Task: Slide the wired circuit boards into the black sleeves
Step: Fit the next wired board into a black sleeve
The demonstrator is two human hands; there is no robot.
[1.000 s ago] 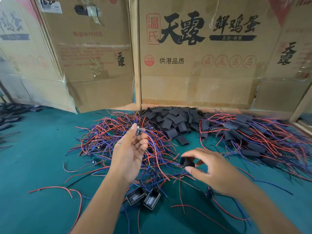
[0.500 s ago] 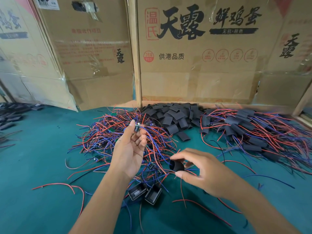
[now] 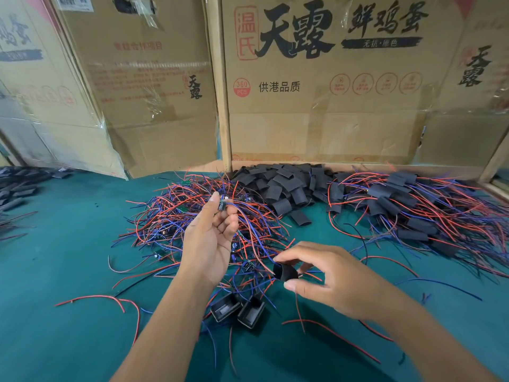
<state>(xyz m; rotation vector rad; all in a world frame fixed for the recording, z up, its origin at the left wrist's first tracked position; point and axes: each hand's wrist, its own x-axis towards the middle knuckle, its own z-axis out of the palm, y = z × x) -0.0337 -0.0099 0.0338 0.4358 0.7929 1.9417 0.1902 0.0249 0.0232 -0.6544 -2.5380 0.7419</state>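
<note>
Left hand [image 3: 210,244] pinches a wired board [image 3: 222,205] aloft, apart from the black sleeve [image 3: 285,272] gripped by the right hand [image 3: 330,279].

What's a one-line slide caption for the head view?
Left hand pinches a wired circuit board while right hand holds an open black sleeve over the green table.

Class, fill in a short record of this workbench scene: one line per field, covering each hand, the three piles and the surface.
Left hand: raised, pinches a small circuit board with trailing wires
Right hand: pinches an open black sleeve
Board in sleeve: not yet
Unsleeved pile: red and blue wired boards, behind the left hand
Empty sleeves pile: by the cardboard boxes
Sleeved pile: far right
Surface: green mat
</note>
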